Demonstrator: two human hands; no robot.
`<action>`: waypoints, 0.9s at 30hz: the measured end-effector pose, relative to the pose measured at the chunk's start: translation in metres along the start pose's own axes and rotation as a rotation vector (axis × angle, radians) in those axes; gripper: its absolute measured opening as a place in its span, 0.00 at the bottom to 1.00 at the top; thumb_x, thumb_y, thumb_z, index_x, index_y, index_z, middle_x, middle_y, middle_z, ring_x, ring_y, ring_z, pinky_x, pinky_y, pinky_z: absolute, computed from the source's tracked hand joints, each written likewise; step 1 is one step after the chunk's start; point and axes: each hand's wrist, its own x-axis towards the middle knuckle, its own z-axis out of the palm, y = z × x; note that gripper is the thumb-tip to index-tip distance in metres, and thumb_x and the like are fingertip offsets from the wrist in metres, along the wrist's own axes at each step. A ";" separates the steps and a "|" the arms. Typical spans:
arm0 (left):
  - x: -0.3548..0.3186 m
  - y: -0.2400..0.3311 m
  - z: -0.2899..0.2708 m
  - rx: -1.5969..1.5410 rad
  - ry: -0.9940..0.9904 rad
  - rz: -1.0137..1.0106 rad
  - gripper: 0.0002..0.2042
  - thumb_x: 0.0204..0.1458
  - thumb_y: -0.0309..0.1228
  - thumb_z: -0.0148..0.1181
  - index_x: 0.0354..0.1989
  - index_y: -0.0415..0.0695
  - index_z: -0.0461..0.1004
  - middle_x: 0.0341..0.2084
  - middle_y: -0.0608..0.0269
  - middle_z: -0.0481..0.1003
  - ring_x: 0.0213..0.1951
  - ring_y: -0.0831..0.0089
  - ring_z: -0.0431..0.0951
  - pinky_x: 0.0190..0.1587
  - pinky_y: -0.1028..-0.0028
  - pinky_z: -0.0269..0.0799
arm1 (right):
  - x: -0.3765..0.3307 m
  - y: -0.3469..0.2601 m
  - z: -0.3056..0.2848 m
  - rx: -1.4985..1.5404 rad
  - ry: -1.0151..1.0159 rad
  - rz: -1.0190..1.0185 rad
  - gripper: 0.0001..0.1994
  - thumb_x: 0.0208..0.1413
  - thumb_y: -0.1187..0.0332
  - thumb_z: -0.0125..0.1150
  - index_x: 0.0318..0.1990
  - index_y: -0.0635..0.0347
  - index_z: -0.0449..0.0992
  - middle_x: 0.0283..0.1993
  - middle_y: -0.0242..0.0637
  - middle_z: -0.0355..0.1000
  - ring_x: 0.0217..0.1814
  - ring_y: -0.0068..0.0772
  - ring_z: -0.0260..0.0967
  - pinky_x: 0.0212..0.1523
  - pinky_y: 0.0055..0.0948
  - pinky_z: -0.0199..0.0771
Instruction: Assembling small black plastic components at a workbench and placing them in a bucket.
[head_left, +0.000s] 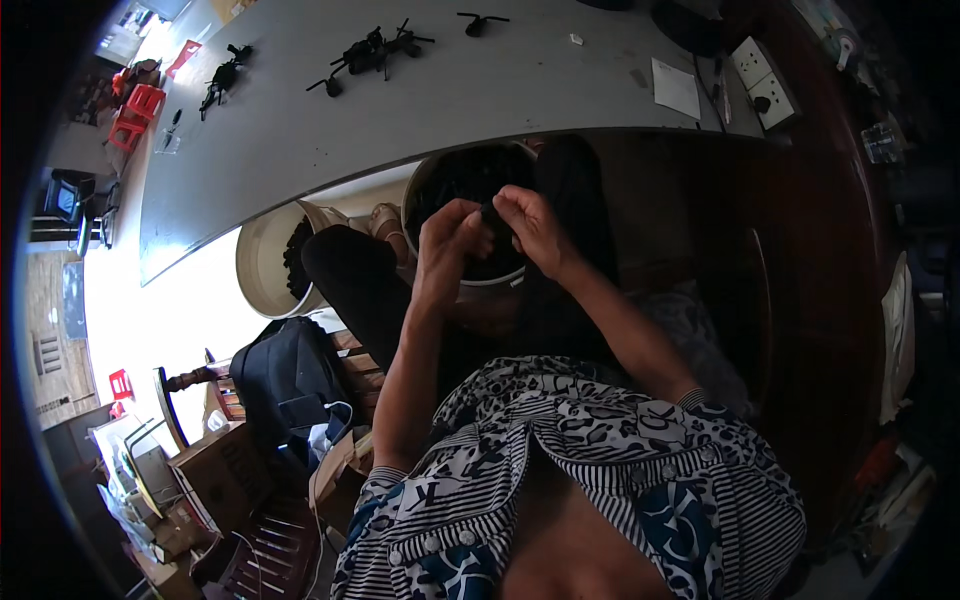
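Over a white bucket [410, 190] between my knees, my left hand [452, 245] and my right hand [535, 228] are close together with bent, closed fingers. A small black part [488, 212] shows between the fingertips of both hands; its exact kind is too small to make out. Dark pieces [470, 172] fill the bucket below, and its rim is partly hidden behind my hands.
Ahead stands a grey table [270, 130] with a cluster of black plastic-looking parts [372, 52] and another black piece [222, 80] farther left. A second white bucket [258, 262] holds black parts. A black bag [290, 385] sits on a wooden seat at left.
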 end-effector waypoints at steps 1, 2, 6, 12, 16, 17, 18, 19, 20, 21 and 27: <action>0.001 0.003 0.004 -0.176 -0.045 -0.045 0.10 0.45 0.19 0.54 0.37 0.38 0.68 0.23 0.66 0.70 0.26 0.80 0.70 0.31 0.82 0.67 | 0.000 0.003 0.000 -0.001 0.007 0.000 0.17 0.61 0.61 0.42 0.24 0.65 0.61 0.18 0.31 0.55 0.22 0.20 0.53 0.23 0.27 0.56; 0.000 0.007 0.007 -0.176 -0.052 -0.046 0.10 0.45 0.19 0.54 0.37 0.38 0.68 0.23 0.66 0.70 0.26 0.80 0.70 0.31 0.82 0.67 | 0.001 0.009 0.001 -0.010 0.061 0.001 0.17 0.61 0.61 0.42 0.24 0.65 0.62 0.17 0.32 0.54 0.20 0.21 0.52 0.23 0.28 0.55; -0.005 0.006 0.017 -0.191 -0.030 -0.012 0.09 0.45 0.23 0.56 0.36 0.41 0.67 0.21 0.73 0.67 0.26 0.81 0.69 0.33 0.82 0.65 | 0.000 0.009 0.007 -0.052 0.153 0.082 0.18 0.62 0.60 0.40 0.24 0.64 0.63 0.17 0.35 0.55 0.19 0.25 0.53 0.22 0.29 0.55; 0.002 -0.016 0.007 -0.292 -0.008 -0.146 0.05 0.47 0.22 0.55 0.32 0.43 0.68 0.21 0.74 0.67 0.24 0.84 0.67 0.30 0.83 0.63 | -0.008 0.012 0.028 -0.341 0.330 -0.030 0.13 0.62 0.62 0.40 0.31 0.62 0.65 0.21 0.32 0.61 0.22 0.24 0.61 0.24 0.25 0.62; 0.005 -0.016 -0.004 -0.300 -0.103 -0.216 0.02 0.51 0.25 0.53 0.32 0.42 0.68 0.23 0.73 0.68 0.24 0.84 0.67 0.29 0.83 0.63 | -0.009 0.001 0.025 -0.213 0.280 -0.146 0.11 0.61 0.65 0.41 0.33 0.63 0.65 0.25 0.34 0.63 0.27 0.27 0.63 0.30 0.28 0.64; 0.005 -0.013 -0.004 -0.300 -0.103 -0.216 0.02 0.51 0.25 0.53 0.32 0.42 0.68 0.23 0.73 0.68 0.24 0.84 0.67 0.29 0.83 0.63 | -0.004 0.001 0.020 -0.168 0.190 -0.299 0.08 0.59 0.67 0.45 0.33 0.62 0.65 0.24 0.35 0.64 0.26 0.27 0.64 0.28 0.29 0.63; 0.005 -0.009 -0.005 -0.284 -0.117 -0.222 0.03 0.51 0.27 0.52 0.32 0.42 0.68 0.23 0.72 0.68 0.24 0.83 0.67 0.29 0.83 0.63 | -0.002 0.001 0.016 -0.122 0.098 -0.450 0.05 0.56 0.70 0.49 0.33 0.62 0.65 0.24 0.36 0.65 0.25 0.28 0.64 0.26 0.30 0.62; 0.005 -0.004 -0.006 -0.270 -0.128 -0.226 0.04 0.52 0.28 0.52 0.33 0.41 0.68 0.24 0.71 0.68 0.24 0.83 0.67 0.29 0.83 0.64 | -0.003 -0.004 0.011 -0.122 0.094 -0.452 0.05 0.56 0.70 0.49 0.33 0.62 0.65 0.24 0.36 0.65 0.25 0.28 0.64 0.26 0.30 0.62; 0.003 -0.002 -0.008 -0.271 -0.124 -0.224 0.04 0.52 0.28 0.52 0.33 0.41 0.68 0.24 0.71 0.68 0.24 0.83 0.67 0.29 0.83 0.64 | -0.005 -0.012 0.004 -0.120 -0.026 -0.315 0.04 0.53 0.72 0.52 0.33 0.62 0.65 0.23 0.35 0.64 0.25 0.25 0.62 0.26 0.28 0.62; -0.001 -0.002 -0.012 -0.280 -0.167 -0.229 0.05 0.53 0.29 0.51 0.33 0.41 0.68 0.25 0.70 0.68 0.24 0.83 0.67 0.28 0.83 0.64 | -0.005 -0.015 0.000 -0.118 -0.145 -0.177 0.06 0.50 0.74 0.56 0.33 0.62 0.65 0.22 0.34 0.63 0.24 0.21 0.60 0.25 0.26 0.61; -0.002 -0.014 -0.009 -0.179 -0.173 -0.182 0.07 0.56 0.34 0.47 0.30 0.46 0.67 0.20 0.72 0.65 0.18 0.84 0.61 0.21 0.84 0.57 | -0.005 -0.004 0.000 -0.137 -0.094 -0.101 0.10 0.44 0.77 0.61 0.30 0.60 0.65 0.19 0.25 0.59 0.21 0.12 0.55 0.21 0.18 0.57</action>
